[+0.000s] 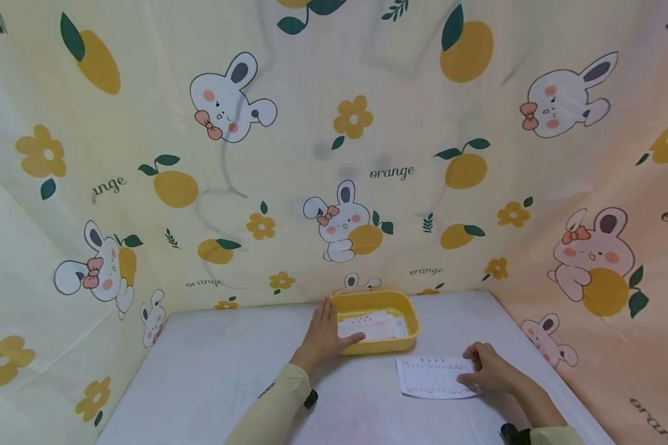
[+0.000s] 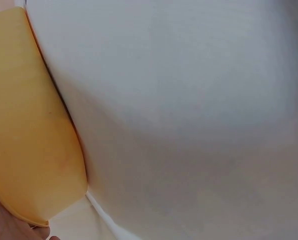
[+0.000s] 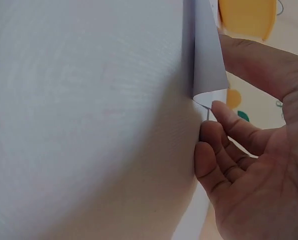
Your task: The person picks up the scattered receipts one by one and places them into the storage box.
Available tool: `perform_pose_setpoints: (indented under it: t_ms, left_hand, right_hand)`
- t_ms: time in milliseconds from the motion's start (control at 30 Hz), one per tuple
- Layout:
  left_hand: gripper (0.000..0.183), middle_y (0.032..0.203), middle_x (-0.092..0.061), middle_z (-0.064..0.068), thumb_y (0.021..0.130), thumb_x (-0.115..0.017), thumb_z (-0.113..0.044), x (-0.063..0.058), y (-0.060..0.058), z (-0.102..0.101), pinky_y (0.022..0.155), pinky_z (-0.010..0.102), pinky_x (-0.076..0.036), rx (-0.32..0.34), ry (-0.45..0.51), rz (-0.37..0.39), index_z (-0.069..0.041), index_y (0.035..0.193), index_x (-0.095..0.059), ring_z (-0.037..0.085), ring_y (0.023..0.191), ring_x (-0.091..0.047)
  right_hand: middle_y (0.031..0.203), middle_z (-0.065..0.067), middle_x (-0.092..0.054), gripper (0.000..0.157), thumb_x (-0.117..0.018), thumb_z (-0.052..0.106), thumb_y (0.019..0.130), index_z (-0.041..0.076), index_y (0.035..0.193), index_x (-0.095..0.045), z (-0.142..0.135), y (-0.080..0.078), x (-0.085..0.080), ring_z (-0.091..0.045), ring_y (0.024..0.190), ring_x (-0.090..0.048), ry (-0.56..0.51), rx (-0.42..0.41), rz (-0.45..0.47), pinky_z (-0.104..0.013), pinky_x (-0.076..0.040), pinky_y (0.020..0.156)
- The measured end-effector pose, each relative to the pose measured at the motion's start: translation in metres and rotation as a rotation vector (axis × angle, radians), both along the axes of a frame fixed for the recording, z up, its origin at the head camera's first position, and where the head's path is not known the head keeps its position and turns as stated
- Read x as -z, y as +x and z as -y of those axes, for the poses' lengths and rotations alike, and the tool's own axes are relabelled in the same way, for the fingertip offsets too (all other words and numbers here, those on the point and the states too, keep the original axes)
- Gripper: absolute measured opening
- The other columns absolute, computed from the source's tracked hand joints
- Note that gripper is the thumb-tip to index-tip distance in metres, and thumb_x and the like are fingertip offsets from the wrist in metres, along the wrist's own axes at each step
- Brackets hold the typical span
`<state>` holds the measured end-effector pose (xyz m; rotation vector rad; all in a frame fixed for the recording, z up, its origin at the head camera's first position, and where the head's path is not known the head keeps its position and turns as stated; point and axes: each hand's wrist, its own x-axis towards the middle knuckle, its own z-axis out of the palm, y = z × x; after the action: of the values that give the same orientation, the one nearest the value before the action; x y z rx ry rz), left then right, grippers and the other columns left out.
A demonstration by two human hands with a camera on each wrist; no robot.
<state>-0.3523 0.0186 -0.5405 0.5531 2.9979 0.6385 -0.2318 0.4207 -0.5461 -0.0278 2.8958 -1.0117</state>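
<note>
A yellow plastic tray (image 1: pixel 412 330) stands near the back of the table and holds several white printed paper sheets (image 1: pixel 375 324). My left hand (image 1: pixel 323 334) rests against its left end, the fingers straight along that side and the thumb over the front rim. To the right of the tray and nearer me lies a sheet of paper (image 1: pixel 430 378) with a printed grid and some red marks. My right hand (image 1: pixel 492 371) pinches its right edge. In the right wrist view the sheet (image 3: pixel 209 55) bends up at that edge, beside the thumb and fingers.
The white table (image 1: pixel 228 371) is enclosed by a cream cloth (image 1: pixel 306 154) printed with rabbits, oranges and flowers at the back and both sides. Its back edge lies just behind the tray.
</note>
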Motion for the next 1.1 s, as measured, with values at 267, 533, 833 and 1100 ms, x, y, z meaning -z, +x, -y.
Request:
perform_pose_setpoints:
  t_ms: [267, 533, 833, 1100]
  left_hand:
    - [0.130, 0.179, -0.006, 0.019, 0.088, -0.060, -0.086, -0.0011, 0.0025, -0.0005, 0.132, 0.048, -0.012, -0.002, 0.009, -0.002, 0.002, 0.170, -0.012, 0.035, 0.166, -0.008]
    - [0.131, 0.179, -0.007, 0.020, 0.087, -0.060, -0.087, 0.0000, 0.0021, -0.0013, 0.132, 0.050, -0.016, -0.007, 0.007, -0.002, 0.001, 0.170, -0.012, 0.037, 0.165, -0.010]
    - [0.131, 0.179, -0.008, 0.018, 0.086, -0.060, -0.088, 0.0001, 0.0004, -0.0023, 0.131, 0.050, -0.017, -0.023, -0.011, -0.003, 0.000, 0.170, -0.012, 0.036, 0.165, -0.011]
    - [0.131, 0.180, -0.007, 0.017, 0.086, -0.059, -0.089, -0.0005, 0.0013, -0.0023, 0.132, 0.050, -0.015, -0.023, -0.018, 0.006, -0.001, 0.171, -0.011, 0.035, 0.166, -0.010]
  right_hand:
    - [0.100, -0.010, -0.045, 0.049, -0.094, 0.021, 0.083, 0.001, 0.109, -0.059, 0.0000, -0.0015, 0.0012, -0.024, 0.093, -0.046, -0.006, 0.016, 0.025, -0.031, -0.038, 0.074]
    - [0.103, -0.011, -0.046, 0.055, -0.094, 0.021, 0.084, -0.003, 0.118, -0.057, -0.0030, -0.0019, 0.0058, -0.024, 0.095, -0.046, -0.019, -0.001, 0.019, -0.030, -0.039, 0.075]
    - [0.107, -0.013, -0.048, 0.059, -0.094, 0.023, 0.084, -0.001, 0.122, -0.057, -0.0019, -0.0032, 0.0048, -0.025, 0.097, -0.049, 0.010, 0.001, 0.021, -0.034, -0.043, 0.080]
    - [0.104, -0.012, -0.050, 0.049, -0.094, 0.023, 0.085, 0.004, 0.114, -0.059, 0.0009, -0.0031, 0.0011, -0.027, 0.096, -0.050, 0.023, 0.020, 0.035, -0.040, -0.045, 0.081]
